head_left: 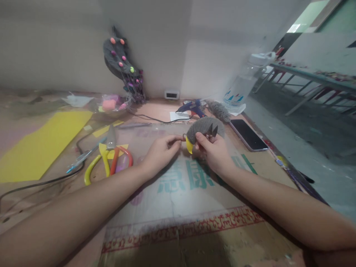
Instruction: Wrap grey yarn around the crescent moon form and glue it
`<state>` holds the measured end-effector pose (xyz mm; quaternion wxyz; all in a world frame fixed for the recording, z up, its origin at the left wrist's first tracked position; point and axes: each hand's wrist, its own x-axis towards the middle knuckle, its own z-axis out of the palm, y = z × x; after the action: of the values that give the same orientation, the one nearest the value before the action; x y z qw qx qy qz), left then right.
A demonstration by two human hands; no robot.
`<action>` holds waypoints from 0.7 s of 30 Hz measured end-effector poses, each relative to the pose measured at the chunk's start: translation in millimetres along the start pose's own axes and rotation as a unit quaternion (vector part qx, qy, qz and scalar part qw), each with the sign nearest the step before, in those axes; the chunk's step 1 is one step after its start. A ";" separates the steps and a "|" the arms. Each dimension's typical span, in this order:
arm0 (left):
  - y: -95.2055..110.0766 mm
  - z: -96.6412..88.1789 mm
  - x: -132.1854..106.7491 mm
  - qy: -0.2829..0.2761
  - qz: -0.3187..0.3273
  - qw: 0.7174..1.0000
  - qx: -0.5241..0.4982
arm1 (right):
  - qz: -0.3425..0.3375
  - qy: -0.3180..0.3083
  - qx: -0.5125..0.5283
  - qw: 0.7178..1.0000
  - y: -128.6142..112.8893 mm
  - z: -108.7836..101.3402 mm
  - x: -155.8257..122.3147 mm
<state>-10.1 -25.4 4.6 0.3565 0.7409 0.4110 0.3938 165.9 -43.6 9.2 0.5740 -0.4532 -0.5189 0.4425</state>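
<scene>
My right hand (213, 150) is closed around a small grey felt craft piece (204, 127) with pointed flaps and a yellow tip (189, 145). My left hand (161, 151) pinches something tiny at the piece's left end, next to the yellow tip; what it pinches is too small to name. Both hands hover over a printed cardboard sheet (180, 193) under clear plastic.
Yellow and orange handled scissors (107, 161) and pliers lie left of my hands, beside a yellow foam sheet (41, 142) and a black cable. A blue glue gun (191, 107), a phone (248, 134), a water bottle (244, 87) and a grey beaded felt ornament (122, 65) sit at the back.
</scene>
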 end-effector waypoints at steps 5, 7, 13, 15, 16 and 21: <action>-3.8 -0.1 2.2 -0.006 -0.027 0.999 -0.036 | -0.002 0.010 -0.001 1.000 -1.1 -0.8 1.4; -4.3 0.4 1.7 -0.019 -0.029 0.999 -0.039 | -0.006 0.017 -0.003 1.000 -0.7 -2.9 3.8; 20.2 2.2 -10.4 -0.161 -0.057 0.978 -0.117 | -0.043 0.048 0.006 0.998 2.1 -13.8 16.9; 35.8 -0.6 -14.2 -0.248 -0.035 0.962 -0.109 | -0.041 0.057 0.012 0.997 2.8 -16.6 20.8; 41.6 -2.5 -14.9 -0.270 -0.015 0.959 -0.089 | -0.036 0.058 0.012 0.998 3.0 -17.8 22.2; 23.1 -6.2 -11.2 -0.166 0.144 0.953 0.209 | -0.037 0.053 0.008 0.998 1.5 -22.5 24.2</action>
<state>-11.9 -43.5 23.7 0.1966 0.9051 0.3077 0.2179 189.9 -21.0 11.3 0.6201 -0.4525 -0.5003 0.4004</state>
